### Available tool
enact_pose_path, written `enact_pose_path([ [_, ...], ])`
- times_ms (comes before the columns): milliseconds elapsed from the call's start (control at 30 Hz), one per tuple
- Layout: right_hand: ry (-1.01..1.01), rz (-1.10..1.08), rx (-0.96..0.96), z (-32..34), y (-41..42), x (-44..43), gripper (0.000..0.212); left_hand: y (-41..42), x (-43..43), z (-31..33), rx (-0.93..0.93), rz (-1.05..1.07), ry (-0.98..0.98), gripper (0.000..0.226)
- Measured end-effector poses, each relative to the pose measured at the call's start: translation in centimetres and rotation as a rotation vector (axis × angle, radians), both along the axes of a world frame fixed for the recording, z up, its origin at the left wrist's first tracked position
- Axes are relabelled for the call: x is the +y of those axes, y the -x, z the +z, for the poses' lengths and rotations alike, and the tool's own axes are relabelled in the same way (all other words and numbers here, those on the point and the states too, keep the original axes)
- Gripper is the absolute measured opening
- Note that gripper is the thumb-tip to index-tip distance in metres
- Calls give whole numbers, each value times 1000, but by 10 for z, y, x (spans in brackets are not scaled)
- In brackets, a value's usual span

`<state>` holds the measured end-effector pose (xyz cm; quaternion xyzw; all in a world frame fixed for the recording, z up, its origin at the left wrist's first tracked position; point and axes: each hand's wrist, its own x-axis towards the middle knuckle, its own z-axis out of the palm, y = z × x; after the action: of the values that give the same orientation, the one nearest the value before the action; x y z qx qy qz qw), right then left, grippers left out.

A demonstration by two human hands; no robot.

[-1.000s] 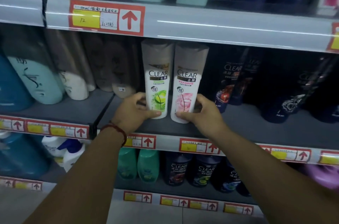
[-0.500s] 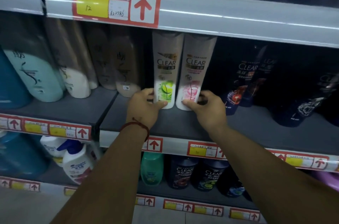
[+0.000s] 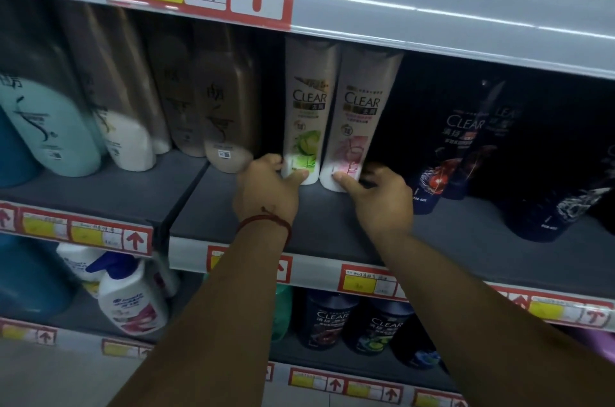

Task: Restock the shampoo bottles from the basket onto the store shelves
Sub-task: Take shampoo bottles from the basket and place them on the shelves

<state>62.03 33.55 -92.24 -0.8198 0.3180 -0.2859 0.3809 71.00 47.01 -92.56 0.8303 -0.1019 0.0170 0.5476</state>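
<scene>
Low down, left hand (image 3: 266, 188) grips green bottle (image 3: 307, 113), right hand (image 3: 381, 198) grips pink bottle (image 3: 359, 117) (both tall). A shove could tip them onto dark bottles (image 3: 456, 147) at 3 o'clock.

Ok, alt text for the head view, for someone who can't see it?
The left hand grips the base of a green-label CLEAR bottle and the right hand a pink-label CLEAR bottle, standing side by side on the grey shelf.

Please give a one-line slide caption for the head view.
Left hand grips the green-label CLEAR bottle, right hand the pink-label bottle, both on the grey shelf.
</scene>
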Motion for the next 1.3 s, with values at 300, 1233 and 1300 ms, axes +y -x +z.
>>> enact_pose_path([
  [300,89,11,120,-2,-2,1,47,1,-3,3,-6,37,-84,49],
  [1233,218,2,323,0,-7,4,56,-4,-4,-3,-54,-13,-160,54],
  [1300,224,3,330,0,-7,4,56,-5,-4,-4,-52,-22,-166,55],
])
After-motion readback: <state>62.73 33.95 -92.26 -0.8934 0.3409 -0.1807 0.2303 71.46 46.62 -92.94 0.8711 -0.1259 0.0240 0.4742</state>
